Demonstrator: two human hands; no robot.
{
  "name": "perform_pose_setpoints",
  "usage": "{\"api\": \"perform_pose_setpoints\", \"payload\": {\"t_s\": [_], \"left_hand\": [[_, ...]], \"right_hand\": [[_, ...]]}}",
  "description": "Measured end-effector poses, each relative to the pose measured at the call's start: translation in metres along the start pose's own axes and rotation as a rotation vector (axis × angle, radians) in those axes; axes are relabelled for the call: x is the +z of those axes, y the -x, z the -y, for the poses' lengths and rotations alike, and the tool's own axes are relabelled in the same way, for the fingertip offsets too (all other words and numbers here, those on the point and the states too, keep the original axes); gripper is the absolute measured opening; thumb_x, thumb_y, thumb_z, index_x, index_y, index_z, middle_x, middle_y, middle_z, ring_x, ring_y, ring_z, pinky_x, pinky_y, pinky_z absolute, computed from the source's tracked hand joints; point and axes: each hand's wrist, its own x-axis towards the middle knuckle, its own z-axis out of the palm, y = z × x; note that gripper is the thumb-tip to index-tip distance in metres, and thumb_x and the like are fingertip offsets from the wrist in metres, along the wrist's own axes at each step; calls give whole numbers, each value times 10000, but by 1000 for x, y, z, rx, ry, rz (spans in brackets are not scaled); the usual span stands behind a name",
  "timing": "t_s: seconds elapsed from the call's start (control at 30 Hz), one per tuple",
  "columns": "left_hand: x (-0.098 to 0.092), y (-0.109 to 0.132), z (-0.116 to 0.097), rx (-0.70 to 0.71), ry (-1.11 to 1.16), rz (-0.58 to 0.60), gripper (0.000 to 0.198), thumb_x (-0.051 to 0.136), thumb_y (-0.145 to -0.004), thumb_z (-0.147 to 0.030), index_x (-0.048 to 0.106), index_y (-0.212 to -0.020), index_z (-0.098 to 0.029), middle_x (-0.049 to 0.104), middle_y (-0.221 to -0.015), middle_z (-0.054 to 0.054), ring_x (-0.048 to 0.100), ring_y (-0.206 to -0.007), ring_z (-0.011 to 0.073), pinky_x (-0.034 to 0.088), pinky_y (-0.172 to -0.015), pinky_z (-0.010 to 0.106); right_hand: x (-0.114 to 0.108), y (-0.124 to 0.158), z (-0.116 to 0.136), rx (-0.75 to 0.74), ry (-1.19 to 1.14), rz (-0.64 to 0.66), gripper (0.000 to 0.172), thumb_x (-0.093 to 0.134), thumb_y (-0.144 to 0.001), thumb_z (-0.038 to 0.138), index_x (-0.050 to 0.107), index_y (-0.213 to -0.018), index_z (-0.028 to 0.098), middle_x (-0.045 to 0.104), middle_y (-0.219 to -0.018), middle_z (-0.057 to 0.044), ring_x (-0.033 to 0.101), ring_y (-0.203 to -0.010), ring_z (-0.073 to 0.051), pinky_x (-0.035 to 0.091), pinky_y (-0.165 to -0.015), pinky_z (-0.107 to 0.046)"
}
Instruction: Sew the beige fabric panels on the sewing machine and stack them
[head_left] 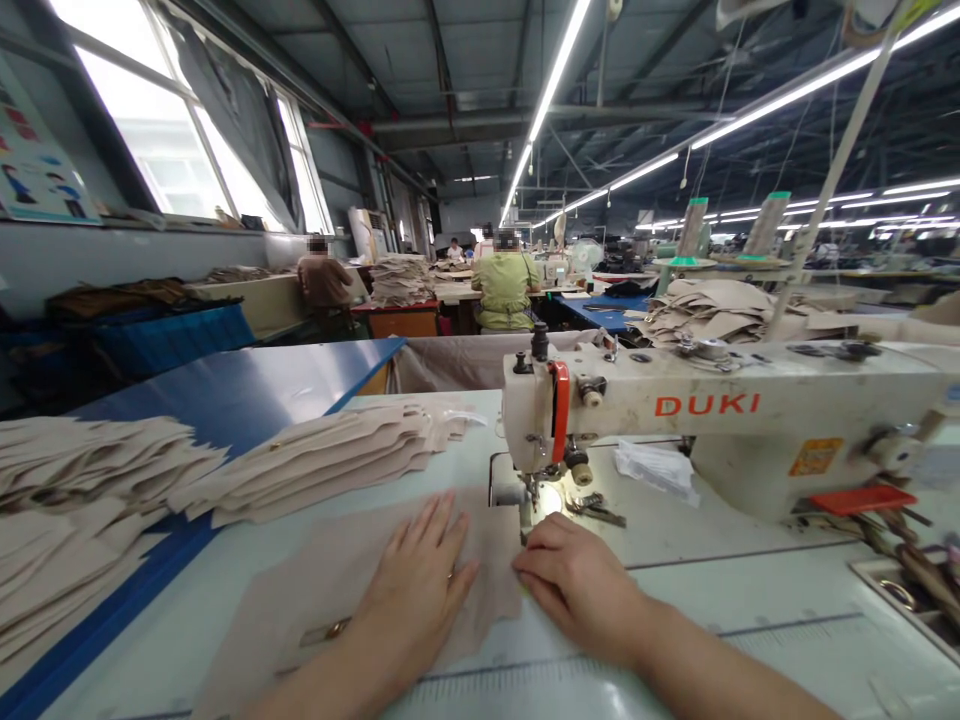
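Note:
My left hand (420, 580) lies flat with fingers stretched out on a beige fabric piece (322, 590) spread on the pale sewing table (675, 600). My right hand (574, 580) rests on the fabric's right edge, fingers curled and pressed together just in front of the presser foot (525, 510). The white DUKI sewing machine (720, 410) stands right behind both hands. A small lit spot shows under its needle.
Stacks of cut beige pieces (315, 460) lie left of the machine, with more stacks (67, 500) on the blue table at far left. Small scissors (596, 508) lie by the needle. Two seated people work in the background. Thread cones (765, 225) stand at back right.

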Motion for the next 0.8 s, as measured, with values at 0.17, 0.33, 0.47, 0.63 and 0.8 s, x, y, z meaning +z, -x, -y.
{"api": "perform_pose_setpoints", "payload": {"t_s": [0.17, 0.33, 0.47, 0.63, 0.8], "left_hand": [[5, -10, -9, 263, 148, 19, 494, 425, -938, -322, 484, -1406, -177, 389, -1503, 99, 386, -1371, 262, 307, -1124, 459], [11, -19, -12, 221, 128, 67, 568, 418, -945, -419, 383, -1469, -202, 343, -1524, 98, 316, -1406, 289, 255, -1132, 522], [21, -25, -4, 199, 89, 33, 585, 415, -936, -506, 372, -1470, -274, 301, -1539, 77, 270, -1420, 328, 239, -1119, 568], [21, -25, -4, 196, 97, 19, 583, 445, -916, -501, 399, -1453, -278, 302, -1532, 66, 270, -1415, 343, 248, -1119, 566], [12, -20, -7, 201, 105, 27, 591, 463, -900, -494, 419, -1442, -263, 315, -1519, 67, 299, -1399, 353, 284, -1104, 573]], "right_hand": [[4, -1, -5, 40, 41, 3, 184, 502, -920, 168, 682, -904, 202, 632, -865, -50, 541, -855, -192, 431, -765, -288], [-6, 0, -5, 131, 124, 3, 185, 502, -921, 160, 683, -894, 190, 644, -868, -57, 547, -864, -194, 436, -793, -293], [-42, 3, -19, 321, 270, 103, 181, 513, -926, 199, 690, -891, 198, 661, -911, -57, 573, -900, -194, 437, -796, -284], [-92, 24, -67, 687, 444, 114, 184, 513, -913, 164, 691, -960, 171, 673, -1033, -105, 610, -952, -215, 438, -790, -281], [-98, 52, -96, 824, 494, 98, 145, 545, -872, 129, 688, -872, 147, 689, -919, -104, 631, -867, -220, 438, -738, -272]]}}
